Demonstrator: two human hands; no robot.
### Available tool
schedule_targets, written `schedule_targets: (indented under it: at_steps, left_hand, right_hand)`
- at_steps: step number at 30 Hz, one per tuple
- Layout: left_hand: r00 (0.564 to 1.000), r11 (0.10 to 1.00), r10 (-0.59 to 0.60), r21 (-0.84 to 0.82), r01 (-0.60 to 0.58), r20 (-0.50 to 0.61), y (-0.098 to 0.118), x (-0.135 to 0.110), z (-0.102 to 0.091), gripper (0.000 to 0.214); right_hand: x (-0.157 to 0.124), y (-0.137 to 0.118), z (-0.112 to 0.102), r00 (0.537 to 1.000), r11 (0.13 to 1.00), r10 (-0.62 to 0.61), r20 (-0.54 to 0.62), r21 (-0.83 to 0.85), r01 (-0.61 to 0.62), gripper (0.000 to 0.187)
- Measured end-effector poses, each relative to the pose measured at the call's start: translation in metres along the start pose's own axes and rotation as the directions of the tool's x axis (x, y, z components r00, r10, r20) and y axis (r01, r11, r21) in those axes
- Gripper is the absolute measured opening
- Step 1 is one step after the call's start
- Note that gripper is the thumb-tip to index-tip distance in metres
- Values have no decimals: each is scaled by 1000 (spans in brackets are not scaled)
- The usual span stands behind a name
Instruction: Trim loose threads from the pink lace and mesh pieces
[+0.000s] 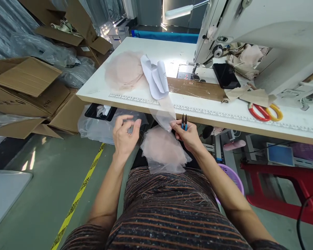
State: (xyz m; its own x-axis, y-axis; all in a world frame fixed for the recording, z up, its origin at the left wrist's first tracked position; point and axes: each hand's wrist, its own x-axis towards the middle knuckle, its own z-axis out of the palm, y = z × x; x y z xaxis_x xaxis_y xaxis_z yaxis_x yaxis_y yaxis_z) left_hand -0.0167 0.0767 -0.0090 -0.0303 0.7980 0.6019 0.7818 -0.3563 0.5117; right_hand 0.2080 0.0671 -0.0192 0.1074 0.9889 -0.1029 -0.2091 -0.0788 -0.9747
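My right hand is closed around small blue thread snips and also pinches the edge of a sheer pink fabric piece hanging off the table edge. My left hand is raised beside it, fingers curled in a loose pinch with nothing clearly in them. A stack of sheer pink fabric pieces lies on my lap. Another pile of pink fabric rests on the white sewing table, next to white paper pieces.
A white sewing machine stands on the table at the right, with a black phone and red-and-yellow scissors near it. Cardboard boxes and plastic bags lie at left. A red stool and a purple basket sit at right.
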Motion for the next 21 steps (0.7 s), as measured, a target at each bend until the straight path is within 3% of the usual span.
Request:
schedule_targets:
  at_steps: [1,2,6,10,16,19,21]
  left_hand:
    - [994,997,78,-1,-78,-72,7,8,6,29]
    - [983,985,169,-9,-170,-71,15,17,13,24]
    - [896,915,400,-129,-381,192,38,51,45,24]
    - [839,895,447,-161,-417,309,41,71,69,30]
    - [790,882,468,-160,-442,397,39,85,79,36]
    - [784,885,463,-162,-437,413,39,89,81,36]
    - [789,888,458,-166,-429,410,39,90,82,36]
  right_hand:
    - [-1,-1,0,1000,1000,-10,11,-14,10,45]
    - [-2,-1,0,1000,999,-21,20,-25,21,45]
    - [-9,-4,-2,1000,997,-26,18,-66,27,46]
    - [-14,1,-12,1000,993,4,-20,-117,-6,45]
    - [-25,11,-33,999,988,-24,-26,-153,20,41]
    - [-40,7,-43,991,969,-57,117,-232,83,32]
    - [-54,0,-49,952,941,-48,303,-305,144,25]
